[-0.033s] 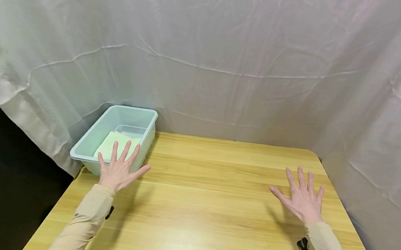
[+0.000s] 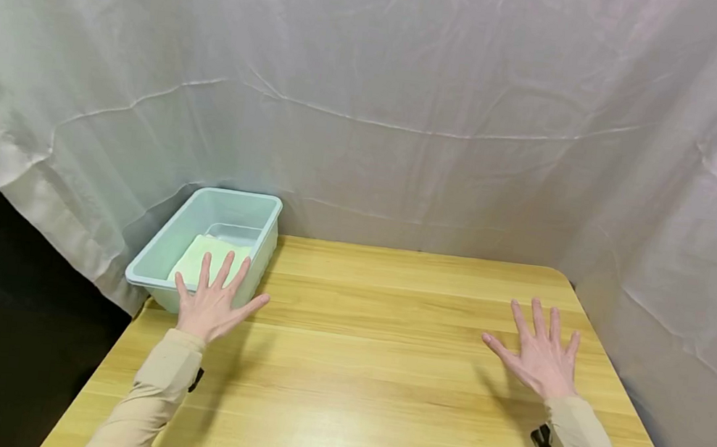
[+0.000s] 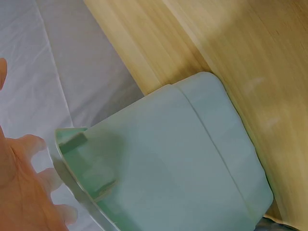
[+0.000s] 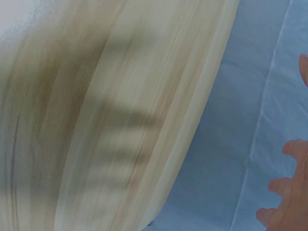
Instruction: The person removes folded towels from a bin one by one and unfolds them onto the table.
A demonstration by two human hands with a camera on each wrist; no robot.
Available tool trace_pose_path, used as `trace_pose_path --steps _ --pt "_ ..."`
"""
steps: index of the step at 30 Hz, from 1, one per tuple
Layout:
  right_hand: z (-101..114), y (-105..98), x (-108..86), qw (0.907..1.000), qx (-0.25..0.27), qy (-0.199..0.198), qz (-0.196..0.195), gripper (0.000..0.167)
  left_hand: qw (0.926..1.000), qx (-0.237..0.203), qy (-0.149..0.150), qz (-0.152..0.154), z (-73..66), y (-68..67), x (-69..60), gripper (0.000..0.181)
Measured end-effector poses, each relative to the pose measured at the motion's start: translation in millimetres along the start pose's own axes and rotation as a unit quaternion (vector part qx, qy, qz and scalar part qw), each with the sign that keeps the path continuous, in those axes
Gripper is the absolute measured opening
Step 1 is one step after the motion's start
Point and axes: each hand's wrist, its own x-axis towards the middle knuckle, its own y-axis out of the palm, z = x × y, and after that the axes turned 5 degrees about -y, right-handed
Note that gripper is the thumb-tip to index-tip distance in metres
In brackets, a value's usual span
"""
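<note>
My left hand [image 2: 207,313] hovers with fingers spread, in front of the near end of a pale blue-green plastic bin [image 2: 162,243]. In the head view its fingers overlap the bin's near rim and a folded pale yellow-green cloth [image 2: 189,264] inside, hiding part of both. The left wrist view shows the bin's outer wall [image 3: 178,159], with that hand's fingers beside the rim; contact cannot be told. Over the right part of the table, my right hand [image 2: 542,359] is held up with fingers spread, holding nothing.
A wooden table [image 2: 375,313] extends beneath both hands, its rounded far corner at the right. Pale grey curtain [image 2: 403,170] hangs behind it and along the right side. Dark fabric [image 2: 9,303] lies beyond the left edge. Each sleeve carries a small black device [image 2: 543,439] at the wrist.
</note>
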Motion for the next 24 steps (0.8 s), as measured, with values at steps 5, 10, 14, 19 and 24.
trace_pose_path --steps 5,10,14,19,24 --pt "0 0 -1.2 1.0000 0.003 -0.001 0.003 0.097 1.0000 -0.001 -0.002 0.003 -0.5 1.3 -1.4 0.092" --pt "1 1 -2.7 1.0000 0.006 -0.002 0.003 0.096 1.0000 -0.003 0.000 0.004 0.1 0.8 -2.0 0.091" --pt "1 1 -2.0 1.0000 0.008 -0.003 0.004 0.096 1.0000 0.001 -0.001 0.009 0.8 -1.1 -2.0 0.091" --pt "1 1 0.0 0.9999 0.007 -0.005 0.008 0.097 0.9996 0.002 -0.007 0.027 4.3 -5.1 1.0 0.091" --pt "1 0 1.2 0.9999 0.011 -0.007 0.008 0.096 0.9987 -0.018 -0.013 0.046 9.3 -11.0 5.4 0.092"
